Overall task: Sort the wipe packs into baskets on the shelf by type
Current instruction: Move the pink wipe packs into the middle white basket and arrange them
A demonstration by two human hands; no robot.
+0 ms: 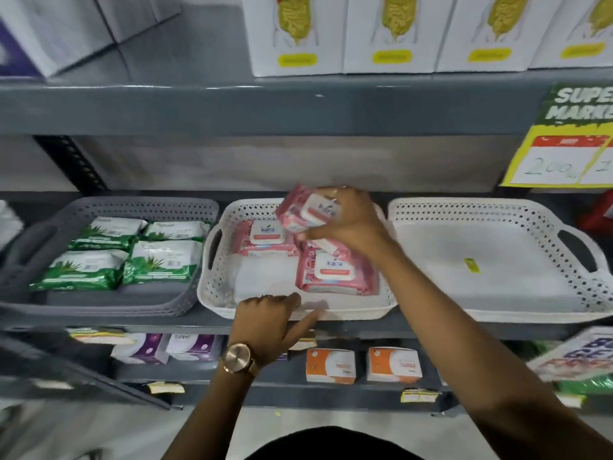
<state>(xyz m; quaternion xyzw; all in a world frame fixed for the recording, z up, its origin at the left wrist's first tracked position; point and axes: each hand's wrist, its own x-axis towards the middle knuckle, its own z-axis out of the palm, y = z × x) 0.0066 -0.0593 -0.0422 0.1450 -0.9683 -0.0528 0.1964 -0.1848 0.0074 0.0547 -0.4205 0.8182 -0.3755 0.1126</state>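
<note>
Three baskets stand side by side on the middle shelf. The grey basket [33, 247] on the left holds several green wipe packs [162, 262]. The middle white basket [215, 283] holds pink wipe packs [335, 272]. Above its back right corner my right hand [348, 224] grips one more pink wipe pack [306, 210], tilted. My left hand [268, 318], with a watch on the wrist, rests on the front rim of the middle basket, fingers loosely curled and index finger out, holding nothing. The right white basket [517, 214] has only a small yellow sticker inside.
White boxes with green print [295, 34] line the shelf above. A yellow and green price sign [564, 137] hangs at the upper right. The lower shelf carries purple-and-white packs [142, 348] and orange-and-white boxes [330, 365]. A slotted shelf post [69, 164] stands at the left.
</note>
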